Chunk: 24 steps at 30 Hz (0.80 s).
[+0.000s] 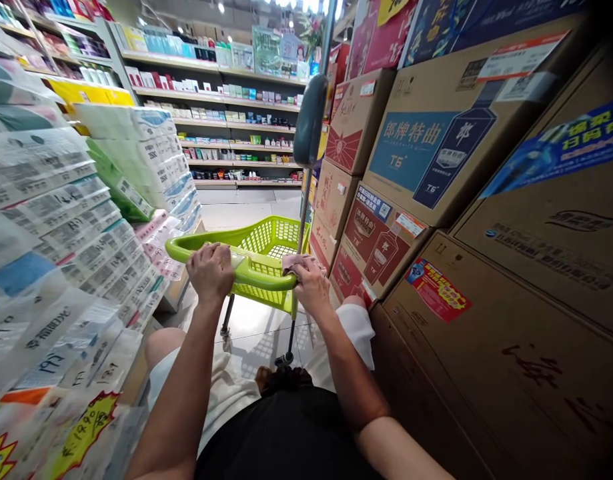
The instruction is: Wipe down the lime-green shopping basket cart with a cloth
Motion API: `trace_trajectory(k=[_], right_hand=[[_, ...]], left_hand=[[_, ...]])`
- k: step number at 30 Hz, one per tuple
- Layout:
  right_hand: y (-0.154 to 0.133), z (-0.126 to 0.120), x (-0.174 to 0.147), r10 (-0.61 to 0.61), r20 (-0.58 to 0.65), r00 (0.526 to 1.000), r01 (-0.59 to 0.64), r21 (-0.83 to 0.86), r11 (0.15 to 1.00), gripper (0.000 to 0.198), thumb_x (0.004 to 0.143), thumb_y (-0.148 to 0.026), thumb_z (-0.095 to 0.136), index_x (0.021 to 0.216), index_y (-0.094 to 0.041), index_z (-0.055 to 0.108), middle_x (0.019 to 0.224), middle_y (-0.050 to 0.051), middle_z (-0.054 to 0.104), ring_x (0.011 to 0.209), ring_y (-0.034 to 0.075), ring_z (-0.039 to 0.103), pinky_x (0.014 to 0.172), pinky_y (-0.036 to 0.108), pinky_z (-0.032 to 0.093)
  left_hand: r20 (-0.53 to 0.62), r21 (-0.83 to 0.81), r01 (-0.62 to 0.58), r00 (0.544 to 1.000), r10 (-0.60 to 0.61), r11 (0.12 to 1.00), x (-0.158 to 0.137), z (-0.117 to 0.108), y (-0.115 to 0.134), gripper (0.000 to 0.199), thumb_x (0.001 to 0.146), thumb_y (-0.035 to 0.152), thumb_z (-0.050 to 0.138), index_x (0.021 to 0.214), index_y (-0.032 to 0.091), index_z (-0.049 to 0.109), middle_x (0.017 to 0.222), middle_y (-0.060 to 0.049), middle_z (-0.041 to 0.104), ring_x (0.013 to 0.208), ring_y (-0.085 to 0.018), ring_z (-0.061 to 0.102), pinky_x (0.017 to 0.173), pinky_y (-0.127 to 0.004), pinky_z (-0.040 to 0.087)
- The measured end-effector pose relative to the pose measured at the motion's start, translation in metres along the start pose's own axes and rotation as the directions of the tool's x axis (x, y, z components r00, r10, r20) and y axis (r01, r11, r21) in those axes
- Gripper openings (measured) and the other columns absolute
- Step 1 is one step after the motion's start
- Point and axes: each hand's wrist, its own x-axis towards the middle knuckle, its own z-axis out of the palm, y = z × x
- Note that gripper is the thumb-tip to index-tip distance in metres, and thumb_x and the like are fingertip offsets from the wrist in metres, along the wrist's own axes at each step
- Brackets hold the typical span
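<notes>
A lime-green shopping cart (259,235) stands right in front of me, its slotted basket facing the aisle. Around the left part of its handle (263,280) my left hand (209,268) is closed, knuckles up. My right hand (311,283) is at the handle's right end, fingers bent over a crumpled pinkish-grey cloth (292,262). The cloth lies against the handle, and part of it is hidden under the fingers. The basket's visible floor shows only its grid.
Stacked tissue packs (61,207) line the left side. Tall stacks of cardboard cartons (416,147) wall the right side close to the cart. A thin pole with a dark rounded piece (310,120) rises beside the basket. Stocked shelves (221,127) cross the far end beyond the tiled floor (236,200).
</notes>
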Motion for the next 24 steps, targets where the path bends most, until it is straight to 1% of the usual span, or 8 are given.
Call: trace_trajectory(k=[3, 6, 10, 12, 15, 19, 21, 24], right_hand=[[0.001, -0.001, -0.001, -0.026, -0.032, 0.999, 0.027, 0.025, 0.999, 0.042, 0.084, -0.007, 0.049, 0.112, -0.026, 0.074, 0.134, 0.007, 0.063, 0.118, 0.028, 0.055, 0.090, 0.037, 0.053], [0.009, -0.006, -0.004, -0.066, -0.113, 0.991, 0.092, 0.240, 0.967, 0.047, 0.079, -0.004, 0.047, 0.116, -0.023, 0.071, 0.125, 0.008, 0.067, 0.118, 0.026, 0.057, 0.097, 0.038, 0.052], [0.026, -0.014, -0.006, 0.010, -0.266, 0.964, 0.111, 0.436, 0.893, 0.054, 0.084, -0.010, 0.043, 0.136, -0.020, 0.057, 0.131, 0.010, 0.063, 0.121, 0.024, 0.059, 0.104, 0.038, 0.050], [0.029, -0.016, -0.009, -0.086, -0.246, 0.966, 0.170, 0.347, 0.922, 0.054, 0.089, -0.018, 0.049, 0.143, -0.020, 0.051, 0.138, 0.012, 0.059, 0.127, 0.027, 0.054, 0.107, 0.042, 0.047], [0.032, -0.013, -0.012, -0.250, -0.130, 0.960, 0.262, 0.089, 0.961, 0.044, 0.092, -0.029, 0.063, 0.136, -0.028, 0.060, 0.144, 0.010, 0.058, 0.136, 0.032, 0.045, 0.114, 0.051, 0.038], [0.052, -0.008, -0.002, -0.288, -0.132, 0.949, 0.271, -0.133, 0.953, 0.032, 0.093, -0.028, 0.068, 0.125, -0.034, 0.066, 0.142, 0.008, 0.059, 0.141, 0.034, 0.042, 0.119, 0.065, 0.023], [0.065, -0.006, 0.008, -0.315, -0.143, 0.938, 0.296, -0.142, 0.945, 0.030, 0.096, -0.023, 0.062, 0.124, -0.030, 0.067, 0.141, 0.011, 0.058, 0.137, 0.030, 0.047, 0.118, 0.061, 0.028], [0.069, 0.000, 0.018, -0.394, -0.110, 0.913, 0.389, -0.065, 0.919, 0.030, 0.096, -0.015, 0.056, 0.121, -0.025, 0.068, 0.134, 0.014, 0.058, 0.129, 0.026, 0.053, 0.109, 0.045, 0.044]], left_hand=[[-0.010, 0.029, 0.033, 0.999, -0.033, 0.999, -0.006, -0.002, 0.012, 0.046, 0.100, 0.041, 0.036, 0.111, 0.022, 0.076, 0.132, -0.012, 0.068, 0.135, -0.032, 0.048, 0.115, -0.050, 0.026], [-0.038, 0.032, 0.041, 0.999, -0.040, 0.999, -0.012, -0.004, 0.023, 0.045, 0.100, 0.041, 0.036, 0.109, 0.022, 0.076, 0.131, -0.012, 0.069, 0.134, -0.032, 0.049, 0.115, -0.050, 0.025], [-0.069, 0.036, 0.031, 0.997, -0.028, 0.999, -0.022, -0.002, 0.035, 0.046, 0.100, 0.043, 0.036, 0.109, 0.022, 0.076, 0.130, -0.013, 0.068, 0.132, -0.033, 0.048, 0.113, -0.052, 0.025], [-0.080, 0.046, 0.021, 0.997, -0.017, 0.999, -0.028, 0.001, 0.040, 0.047, 0.101, 0.044, 0.035, 0.111, 0.022, 0.075, 0.130, -0.013, 0.068, 0.132, -0.033, 0.048, 0.112, -0.053, 0.025], [-0.090, 0.061, -0.005, 0.996, 0.011, 0.998, -0.033, 0.005, 0.042, 0.049, 0.102, 0.045, 0.034, 0.114, 0.021, 0.075, 0.132, -0.014, 0.067, 0.133, -0.034, 0.047, 0.111, -0.053, 0.025], [0.028, 0.074, -0.128, 0.992, 0.126, 0.989, -0.023, 0.001, 0.029, 0.050, 0.100, 0.051, 0.039, 0.121, 0.021, 0.074, 0.131, -0.014, 0.067, 0.125, -0.036, 0.048, 0.107, -0.054, 0.028], [0.108, 0.072, -0.173, 0.980, 0.165, 0.982, -0.013, -0.003, 0.021, 0.051, 0.099, 0.054, 0.040, 0.119, 0.023, 0.075, 0.124, -0.012, 0.069, 0.116, -0.036, 0.050, 0.102, -0.053, 0.032], [0.132, 0.106, -0.153, 0.982, 0.139, 0.983, -0.002, -0.005, 0.018, 0.053, 0.099, 0.055, 0.037, 0.107, 0.023, 0.078, 0.115, -0.013, 0.069, 0.110, -0.036, 0.049, 0.095, -0.053, 0.034]])
